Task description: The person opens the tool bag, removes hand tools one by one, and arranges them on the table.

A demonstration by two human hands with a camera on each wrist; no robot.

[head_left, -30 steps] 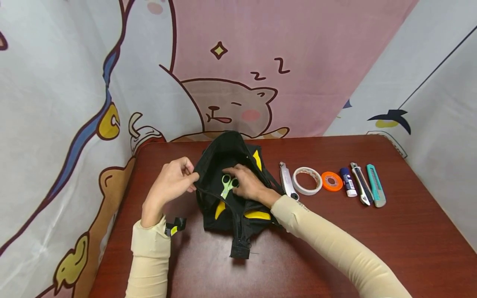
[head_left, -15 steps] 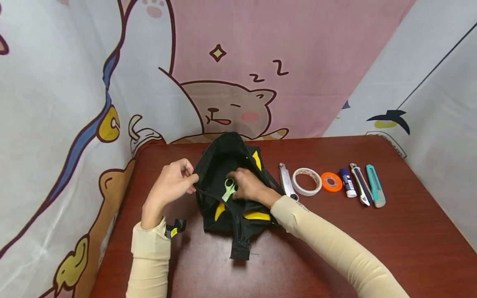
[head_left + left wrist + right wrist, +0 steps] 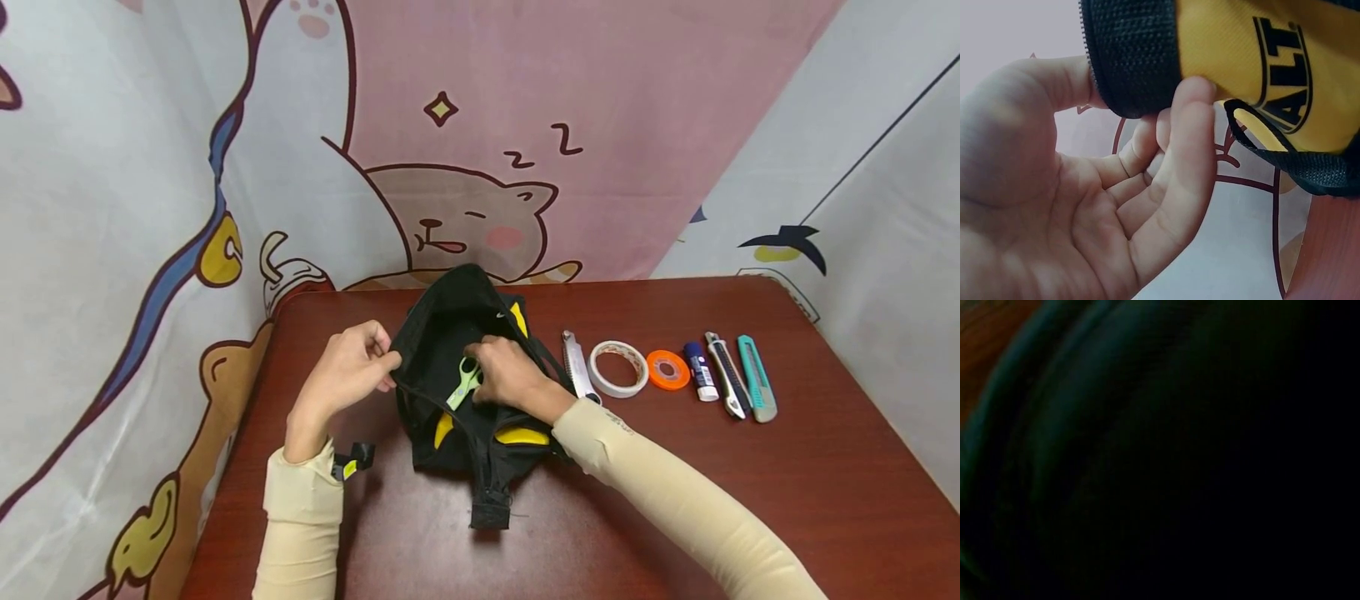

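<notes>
A black and yellow zippered bag (image 3: 442, 325) stands open-mouthed on the table. My left hand (image 3: 341, 367) pinches its left rim between thumb and fingers; the left wrist view shows the zipper edge (image 3: 1094, 69) and a yellow panel with black lettering (image 3: 1285, 69) beyond the fingers. Inside the mouth, my right hand (image 3: 510, 371) grips a pair of light green scissors (image 3: 463, 385) by the black-lined handles, blades pointing toward the near left rim. The right fingertips are partly hidden behind the scissors and hand. The right wrist view is almost black, showing only dark fabric folds.
Right of the bag, in a row, lie a white folding saw (image 3: 576, 367), a roll of white tape (image 3: 636, 379), an orange tape roll (image 3: 667, 369), a glue stick (image 3: 700, 371), a white-and-black utility knife (image 3: 724, 375) and a teal one (image 3: 757, 379). A printed curtain (image 3: 637, 150) backs the table.
My right hand has closed on the scissors and drawn back slightly to the right, the scissors shifting and turning with it. The left hand keeps its pinch on the rim.
</notes>
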